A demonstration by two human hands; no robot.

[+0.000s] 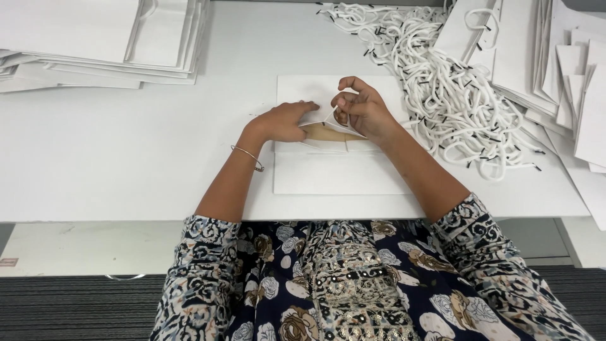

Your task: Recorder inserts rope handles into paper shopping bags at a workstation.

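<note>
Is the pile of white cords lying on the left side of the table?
No, the cord pile lies at the right, beyond the right hand.

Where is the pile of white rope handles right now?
In the head view, the pile of white rope handles lies on the white table, upper right, just beyond the right hand, between the paper bag and stacked bags.

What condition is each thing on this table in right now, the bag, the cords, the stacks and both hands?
White paper bag: lying flat, its top edge pulled open.
Left hand: pressed flat on the bag.
Right hand: fingers pinched at the bag's open flap.
White cord handles: loose in a tangled heap.
Left stack of flat bags: piled, folded flat.
Right stack of bags: fanned out, overlapping.
</note>
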